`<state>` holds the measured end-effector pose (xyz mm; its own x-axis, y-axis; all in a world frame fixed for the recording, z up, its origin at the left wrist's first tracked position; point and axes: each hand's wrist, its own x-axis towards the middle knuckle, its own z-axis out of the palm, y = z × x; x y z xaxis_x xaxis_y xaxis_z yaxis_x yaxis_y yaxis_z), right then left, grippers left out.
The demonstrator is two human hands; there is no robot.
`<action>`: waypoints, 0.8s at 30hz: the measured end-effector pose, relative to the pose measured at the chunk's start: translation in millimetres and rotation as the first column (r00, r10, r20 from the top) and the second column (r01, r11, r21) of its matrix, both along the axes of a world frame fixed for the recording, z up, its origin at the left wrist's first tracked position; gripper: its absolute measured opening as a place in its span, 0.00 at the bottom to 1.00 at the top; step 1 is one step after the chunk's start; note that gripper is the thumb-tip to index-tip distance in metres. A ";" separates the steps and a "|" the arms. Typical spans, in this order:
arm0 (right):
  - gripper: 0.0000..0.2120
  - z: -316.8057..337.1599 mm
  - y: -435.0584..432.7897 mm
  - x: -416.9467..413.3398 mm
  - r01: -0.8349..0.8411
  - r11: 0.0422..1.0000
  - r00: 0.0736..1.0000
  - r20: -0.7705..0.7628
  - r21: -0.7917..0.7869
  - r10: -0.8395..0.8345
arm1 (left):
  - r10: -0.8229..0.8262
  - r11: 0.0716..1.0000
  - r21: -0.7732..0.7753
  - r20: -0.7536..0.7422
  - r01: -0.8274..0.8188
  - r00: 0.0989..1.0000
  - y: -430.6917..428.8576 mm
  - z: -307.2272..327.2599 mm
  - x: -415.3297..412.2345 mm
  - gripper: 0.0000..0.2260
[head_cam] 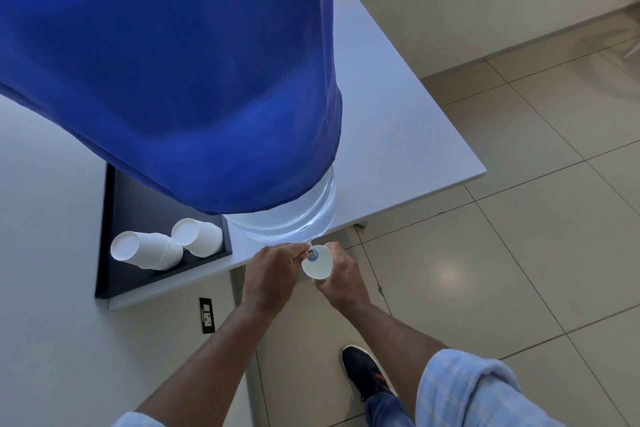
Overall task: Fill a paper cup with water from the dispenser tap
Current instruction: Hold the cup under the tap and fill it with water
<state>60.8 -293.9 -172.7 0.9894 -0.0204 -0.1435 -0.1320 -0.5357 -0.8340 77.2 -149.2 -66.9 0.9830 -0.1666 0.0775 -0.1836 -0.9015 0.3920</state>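
A large water jug [304,215] under a blue cloth cover [166,62] stands at the table's front edge. Its small tap [312,254] juts out over the edge. My left hand [273,270] pinches the tap with its fingertips. My right hand [341,277] holds a white paper cup [317,266] upright directly under the tap, fingers wrapped round its far side. I cannot tell whether water is flowing or how full the cup is.
A black tray [110,253] left of the jug carries two stacks of white paper cups [152,250] lying on their sides. The grey table [398,135] ends just right of the jug. Below are a tiled floor, a wall socket [207,315] and my shoe [365,371].
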 end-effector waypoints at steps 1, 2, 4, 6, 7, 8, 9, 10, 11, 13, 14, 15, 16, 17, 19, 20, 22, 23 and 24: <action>0.25 -0.2 0.2 0.1 0.000 1.000 1.000 0.001 0.001 0.000 | -0.005 1.000 0.009 0.006 0.004 1.000 -0.1 0.0 0.0 0.07; 0.25 -0.4 0.3 0.1 -0.001 1.000 1.000 0.002 0.002 0.001 | -0.010 1.000 0.017 0.012 0.010 1.000 0.0 -0.2 0.0 0.07; 0.26 -0.6 0.4 0.0 -0.003 1.000 1.000 0.004 0.001 0.003 | -0.018 1.000 0.024 0.017 0.017 1.000 0.2 -0.6 0.3 0.07; 0.25 -1.0 0.5 -0.3 -0.002 1.000 1.000 0.006 0.000 0.002 | -0.029 0.999 0.030 0.017 0.029 0.999 0.5 -0.7 1.0 0.07; 0.25 -1.0 0.7 -0.4 0.001 1.000 1.000 0.006 0.000 -0.001 | -0.041 0.998 0.039 0.016 0.040 0.999 0.7 -0.4 1.0 0.06; 0.25 -0.9 1.0 -0.5 0.003 1.000 1.000 0.007 0.001 -0.003 | -0.053 0.997 0.050 0.015 0.052 0.998 0.5 0.0 0.9 0.06; 0.25 -0.8 1.4 -0.5 0.004 1.000 1.000 0.007 0.002 -0.004 | -0.063 0.996 0.058 0.013 0.062 0.998 0.2 0.6 0.6 0.06; 0.26 -0.7 1.7 -0.2 0.004 1.000 1.000 0.008 0.003 -0.004 | -0.071 0.996 0.063 0.011 0.070 0.997 0.1 1.1 0.4 0.06; 0.25 -1.0 2.0 -0.3 0.007 1.000 1.000 0.009 0.006 -0.007 | -0.075 0.995 0.069 0.011 0.074 0.997 -0.3 1.5 0.2 0.05; 0.25 -0.8 2.3 -0.3 0.011 1.000 1.000 0.007 0.015 -0.011 | -0.074 0.993 0.091 0.033 0.070 0.997 -1.3 1.7 -0.1 0.04; 0.25 -0.8 2.4 -0.3 0.010 1.000 1.000 0.004 0.016 -0.010 | -0.077 0.992 0.105 0.049 0.071 0.996 -1.9 1.1 -0.5 0.03; 0.25 -0.9 2.3 -0.2 0.009 1.000 1.000 0.003 0.017 -0.009 | -0.082 0.991 0.115 0.066 0.074 0.994 -2.7 -0.4 -1.1 0.03; 0.25 -1.0 2.3 -0.2 0.008 1.000 1.000 0.006 0.017 -0.008 | -0.082 0.991 0.114 0.080 0.073 0.993 -3.5 -2.2 -2.3 0.04; 0.25 -0.9 2.2 -0.1 0.008 1.000 1.000 0.009 0.017 -0.008 | -0.079 0.992 0.102 0.092 0.069 0.993 -4.1 -3.8 -4.0 0.05; 0.24 -0.9 2.0 0.2 0.009 1.000 1.000 0.015 0.021 -0.009 | -0.082 0.994 0.087 0.101 0.074 0.991 -4.5 -6.3 -8.3 0.06; 0.23 -1.0 1.9 0.1 0.010 1.000 1.000 0.017 0.024 -0.011 | -0.103 0.990 0.105 0.110 0.092 0.989 -4.0 -8.3 -10.9 0.07; 0.23 -1.0 1.6 0.0 0.015 1.000 1.000 0.021 0.025 -0.015 | -0.161 0.976 0.167 0.123 0.140 0.979 -3.3 -12.5 -16.3 0.08; 0.23 -1.4 1.5 0.0 0.017 1.000 1.000 0.024 0.025 -0.017 | -0.176 0.971 0.185 0.115 0.153 0.978 -3.2 -13.9 -18.7 0.09; 0.23 -2.0 1.4 0.2 0.017 1.000 0.999 0.027 0.024 -0.017 | -0.174 0.970 0.188 0.104 0.153 0.979 -3.5 -14.5 -20.3 0.10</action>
